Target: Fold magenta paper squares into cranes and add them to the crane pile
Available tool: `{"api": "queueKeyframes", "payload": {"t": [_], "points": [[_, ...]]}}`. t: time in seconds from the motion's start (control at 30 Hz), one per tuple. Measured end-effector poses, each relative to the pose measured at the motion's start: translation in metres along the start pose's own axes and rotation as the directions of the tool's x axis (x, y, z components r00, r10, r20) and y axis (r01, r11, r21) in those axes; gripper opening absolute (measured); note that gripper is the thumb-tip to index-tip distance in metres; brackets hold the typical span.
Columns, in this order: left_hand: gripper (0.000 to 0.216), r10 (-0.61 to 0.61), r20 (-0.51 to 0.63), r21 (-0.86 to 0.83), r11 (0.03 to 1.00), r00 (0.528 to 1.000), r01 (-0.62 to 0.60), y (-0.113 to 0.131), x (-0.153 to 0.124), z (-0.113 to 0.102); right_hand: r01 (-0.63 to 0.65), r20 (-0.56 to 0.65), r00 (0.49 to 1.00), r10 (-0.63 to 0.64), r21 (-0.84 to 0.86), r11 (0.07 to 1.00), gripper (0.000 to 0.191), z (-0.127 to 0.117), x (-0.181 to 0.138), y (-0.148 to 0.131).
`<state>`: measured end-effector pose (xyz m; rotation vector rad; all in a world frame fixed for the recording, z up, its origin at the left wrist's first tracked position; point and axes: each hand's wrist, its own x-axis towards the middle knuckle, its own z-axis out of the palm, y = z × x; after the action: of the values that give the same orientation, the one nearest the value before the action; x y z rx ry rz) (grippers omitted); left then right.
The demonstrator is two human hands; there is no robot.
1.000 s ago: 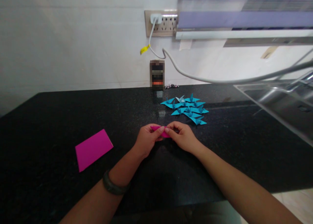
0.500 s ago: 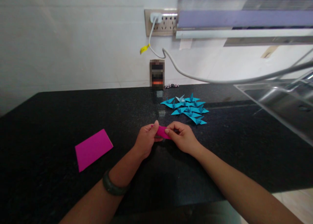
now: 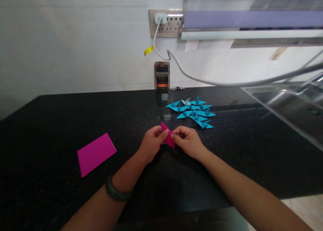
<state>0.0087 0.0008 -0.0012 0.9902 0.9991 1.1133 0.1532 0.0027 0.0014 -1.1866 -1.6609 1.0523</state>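
A small folded piece of pink origami paper (image 3: pixel 168 136) is pinched between my two hands, just above the dark countertop. My left hand (image 3: pixel 152 141) grips its left side, thumb lying on top and fingers partly hidden beneath. On the other side my right hand (image 3: pixel 188 140) holds the paper's right edge between thumb and curled fingers. The paper slants, one point upward to the left and another down to the right. Beyond my right hand stand several blue paper cranes (image 3: pixel 199 112) in a cluster, with one pale blue crane (image 3: pixel 186 102) at the back.
A flat stack of pink paper (image 3: pixel 97 155) lies on the black countertop (image 3: pixel 55 120) at left. A phone-like object (image 3: pixel 162 76), its face pixelated, leans against the wall. A white cable (image 3: pixel 191 76) runs from the wall socket (image 3: pixel 166 23) towards the metal sink (image 3: pixel 300 106).
The pink paper has turned between my fingers and now shows a slanted, pointed shape. My left thumb has shifted right and down onto it. The cranes and the stack have stayed put.
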Motion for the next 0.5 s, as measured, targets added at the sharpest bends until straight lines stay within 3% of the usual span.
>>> {"api": "queueKeyframes", "payload": {"t": [0.07,0.13,0.2,0.23,0.27,0.33,0.4,0.5], "points": [[0.038,0.114,-0.129,0.091,0.991,0.985,-0.103,-0.002,0.002,-0.002,0.121,-0.055,0.99,-0.132,-0.166,0.979,0.011,-0.003,0.001,0.002],[0.055,0.303,-0.267,0.288,0.931,0.915,-0.224,-0.003,0.003,-0.004,0.252,-0.065,0.955,-0.289,-0.334,0.908,0.008,-0.006,0.003,0.003],[0.047,0.466,-0.299,0.509,0.816,0.833,-0.273,-0.003,0.001,-0.006,0.347,-0.042,0.912,-0.408,-0.452,0.822,0.007,-0.01,0.005,0.005],[0.034,0.505,-0.271,0.588,0.761,0.82,-0.275,-0.003,0.0,-0.007,0.379,-0.03,0.892,-0.45,-0.493,0.783,0.007,-0.011,0.006,0.005],[0.021,0.515,-0.221,0.636,0.72,0.829,-0.277,-0.002,-0.002,-0.006,0.402,-0.024,0.874,-0.486,-0.525,0.75,0.007,-0.012,0.007,0.005],[0.014,0.443,-0.099,0.64,0.714,0.891,-0.284,-0.001,-0.004,-0.004,0.435,-0.016,0.843,-0.538,-0.568,0.699,0.009,-0.013,0.007,0.006],[0.013,0.325,-0.051,0.522,0.815,0.944,-0.253,0.0,-0.006,-0.001,0.459,-0.002,0.819,-0.574,-0.599,0.657,0.011,-0.013,0.007,0.005],[0.022,0.2,-0.069,0.314,0.934,0.977,-0.169,0.0,-0.005,0.002,0.493,0.053,0.793,-0.607,-0.643,0.586,0.014,-0.012,0.005,0.003]]}}
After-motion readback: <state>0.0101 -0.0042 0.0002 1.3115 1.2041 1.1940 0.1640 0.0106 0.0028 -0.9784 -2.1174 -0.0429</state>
